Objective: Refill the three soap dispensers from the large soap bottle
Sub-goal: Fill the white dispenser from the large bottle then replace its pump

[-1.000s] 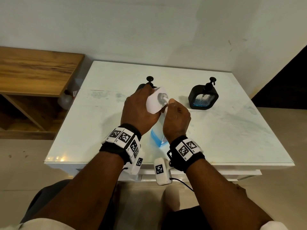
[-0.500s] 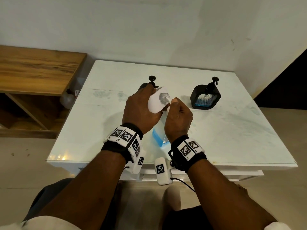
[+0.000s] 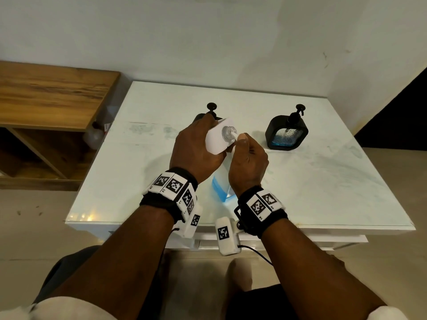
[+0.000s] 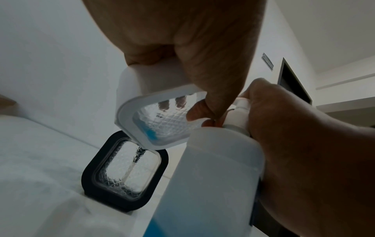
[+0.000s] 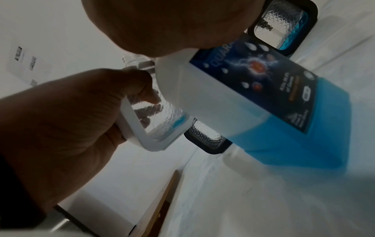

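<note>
So I am holding the white square-framed soap dispenser with the clear quilted window (image 3: 218, 139) up off the white glass-topped table (image 3: 323, 181), my left hand (image 3: 196, 151) wrapped round its body with the fingers curled over the far side. It is tipping over so that its open threaded neck is pointing toward me and to the right, its long axis slanting rather than standing upright; a small pool of blue soap is sitting in the lowest corner of its window (image 4: 151, 133). My right hand (image 3: 248, 165) is gripping the top of the large translucent soap bottle with the dark blue label (image 5: 253, 83), fingers closed round its neck, and the bottle's white nozzle (image 3: 233, 136) is poking into the dispenser's neck. The bottle is leaning, base near the table (whether it is touching I cannot tell), blue liquid filling only its lower part.

Behind my left hand a black-framed dispenser (image 4: 123, 173) is standing upright on the table, its pump on. Well to the right another black-framed dispenser with blue soap in it (image 3: 286, 133) is standing upright too.
</note>
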{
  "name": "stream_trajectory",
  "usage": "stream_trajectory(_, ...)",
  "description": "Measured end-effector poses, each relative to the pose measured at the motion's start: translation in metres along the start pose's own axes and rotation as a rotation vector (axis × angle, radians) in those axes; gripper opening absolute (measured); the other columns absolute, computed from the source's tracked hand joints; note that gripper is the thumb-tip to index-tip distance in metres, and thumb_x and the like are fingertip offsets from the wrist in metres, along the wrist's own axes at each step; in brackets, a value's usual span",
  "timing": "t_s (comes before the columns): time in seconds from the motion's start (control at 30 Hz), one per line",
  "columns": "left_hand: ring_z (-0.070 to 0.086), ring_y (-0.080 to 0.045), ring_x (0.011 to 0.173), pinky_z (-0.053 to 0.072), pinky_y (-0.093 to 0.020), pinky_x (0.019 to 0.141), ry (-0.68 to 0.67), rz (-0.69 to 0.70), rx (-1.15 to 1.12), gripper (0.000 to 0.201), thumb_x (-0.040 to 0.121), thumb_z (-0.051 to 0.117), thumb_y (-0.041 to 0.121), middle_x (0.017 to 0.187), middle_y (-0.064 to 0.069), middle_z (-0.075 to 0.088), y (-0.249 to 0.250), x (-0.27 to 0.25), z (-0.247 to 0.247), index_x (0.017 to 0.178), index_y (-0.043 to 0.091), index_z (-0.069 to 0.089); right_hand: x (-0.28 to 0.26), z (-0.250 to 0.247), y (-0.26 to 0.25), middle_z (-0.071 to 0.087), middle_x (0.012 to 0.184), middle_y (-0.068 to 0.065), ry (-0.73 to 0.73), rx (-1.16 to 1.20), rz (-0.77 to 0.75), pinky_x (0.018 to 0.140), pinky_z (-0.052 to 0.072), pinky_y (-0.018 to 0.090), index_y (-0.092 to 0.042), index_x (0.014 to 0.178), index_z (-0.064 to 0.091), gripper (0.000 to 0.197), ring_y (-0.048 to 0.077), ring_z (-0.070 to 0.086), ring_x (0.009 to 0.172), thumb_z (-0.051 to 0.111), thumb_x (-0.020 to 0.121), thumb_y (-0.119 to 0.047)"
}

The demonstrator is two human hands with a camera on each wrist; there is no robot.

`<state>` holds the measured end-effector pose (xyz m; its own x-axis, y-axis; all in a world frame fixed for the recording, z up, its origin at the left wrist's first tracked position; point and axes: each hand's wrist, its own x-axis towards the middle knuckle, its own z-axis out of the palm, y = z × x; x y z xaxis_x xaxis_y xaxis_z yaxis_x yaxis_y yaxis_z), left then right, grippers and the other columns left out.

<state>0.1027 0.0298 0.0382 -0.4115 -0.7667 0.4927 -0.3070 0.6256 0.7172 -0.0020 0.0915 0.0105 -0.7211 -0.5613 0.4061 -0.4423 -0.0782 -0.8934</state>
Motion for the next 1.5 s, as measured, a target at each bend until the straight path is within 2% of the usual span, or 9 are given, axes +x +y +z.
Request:
stream_trajectory(0.07, 0.067, -0.012, 0.094, 0.053, -0.020, 0.078, -0.008, 0.002, 0.006, 0.050, 0.077, 0.081, 0.033, 0.111, 0.005, 0.069, 0.0004, 0.0005, 0.0010, 0.122, 0.021, 0.063, -0.0008, -0.0007, -0.0009, 0.047, 0.055, -0.019, 0.006, -0.014, 0.001, 0.055, 0.028, 0.013, -0.037, 0.061, 0.039, 0.039, 0.004, 0.042, 0.057, 0.039, 0.099, -0.050)
stream_trajectory(0.17, 0.066, -0.010, 0.093, 0.050, -0.015, 0.078, -0.005, 0.006, 0.002, 0.050, 0.077, 0.080, 0.033, 0.110, 0.006, 0.069, 0.0000, 0.0011, -0.0001, 0.122, 0.020, 0.064, 0.0005, -0.0007, -0.0029, 0.049, 0.053, -0.022, -0.001, 0.006, 0.033, 0.057, 0.029, 0.011, -0.035, 0.060, 0.039, 0.041, 0.001, 0.044, 0.056, 0.043, 0.101, -0.036)
stream_trajectory(0.33, 0.066, -0.009, 0.098, 0.049, -0.015, 0.083, 0.000, 0.013, -0.004, 0.051, 0.077, 0.079, 0.034, 0.114, 0.008, 0.070, -0.0011, 0.0007, -0.0031, 0.124, 0.021, 0.064, 0.0021, -0.0005, -0.0038, 0.045, 0.052, -0.016, -0.016, 0.017, 0.037, 0.057, 0.032, 0.028, -0.028, 0.059, 0.038, 0.039, 0.007, 0.036, 0.055, 0.035, 0.092, -0.047)
stream_trajectory(0.47, 0.067, -0.009, 0.096, 0.054, -0.021, 0.082, -0.010, 0.000, -0.027, 0.051, 0.077, 0.081, 0.033, 0.112, 0.008, 0.070, 0.0000, 0.0014, -0.0005, 0.123, 0.022, 0.064, -0.0004, -0.0010, -0.0024, 0.046, 0.054, -0.018, -0.001, -0.020, 0.021, 0.058, 0.030, 0.024, -0.041, 0.057, 0.044, 0.042, 0.006, 0.040, 0.056, 0.037, 0.096, -0.054)
stream_trajectory(0.73, 0.067, -0.010, 0.098, 0.051, -0.017, 0.082, -0.013, 0.003, -0.040, 0.049, 0.076, 0.079, 0.037, 0.114, 0.009, 0.070, -0.0020, 0.0016, -0.0038, 0.120, 0.021, 0.064, 0.0032, -0.0004, -0.0039, 0.047, 0.052, -0.019, -0.015, -0.003, 0.034, 0.057, 0.031, 0.027, -0.028, 0.059, 0.038, 0.037, 0.007, 0.037, 0.055, 0.034, 0.091, -0.047)
stream_trajectory(0.9, 0.067, -0.008, 0.094, 0.054, -0.022, 0.079, -0.015, -0.003, -0.040, 0.046, 0.076, 0.082, 0.031, 0.110, 0.008, 0.070, -0.0014, 0.0029, -0.0026, 0.118, 0.022, 0.065, 0.0016, -0.0007, -0.0018, 0.045, 0.053, -0.017, -0.017, -0.028, 0.014, 0.055, 0.026, 0.019, -0.038, 0.057, 0.039, 0.040, 0.007, 0.038, 0.055, 0.036, 0.095, -0.051)
stream_trajectory(1.1, 0.067, -0.011, 0.093, 0.055, -0.030, 0.079, -0.017, 0.015, -0.035, 0.046, 0.076, 0.078, 0.038, 0.108, 0.008, 0.071, -0.0020, 0.0044, -0.0035, 0.115, 0.020, 0.065, 0.0041, 0.0007, -0.0044, 0.048, 0.052, -0.021, -0.020, -0.011, 0.039, 0.059, 0.031, 0.028, -0.036, 0.057, 0.039, 0.039, 0.005, 0.041, 0.055, 0.038, 0.096, -0.043)
stream_trajectory(1.37, 0.066, -0.012, 0.087, 0.052, -0.024, 0.074, -0.026, 0.004, -0.014, 0.043, 0.076, 0.078, 0.039, 0.102, 0.008, 0.070, 0.0000, 0.0035, -0.0038, 0.112, 0.021, 0.064, 0.0017, -0.0006, -0.0042, 0.047, 0.053, -0.019, -0.027, -0.036, 0.020, 0.058, 0.030, 0.025, -0.044, 0.057, 0.046, 0.040, 0.006, 0.039, 0.056, 0.035, 0.095, -0.053)
stream_trajectory(1.5, 0.065, -0.012, 0.086, 0.050, -0.022, 0.072, -0.029, 0.007, -0.007, 0.044, 0.075, 0.074, 0.043, 0.100, 0.007, 0.070, 0.0006, 0.0042, -0.0036, 0.110, 0.020, 0.064, 0.0023, -0.0014, -0.0061, 0.050, 0.052, -0.025, -0.013, -0.027, 0.036, 0.058, 0.029, 0.021, -0.038, 0.057, 0.040, 0.043, 0.001, 0.045, 0.056, 0.041, 0.100, -0.037)
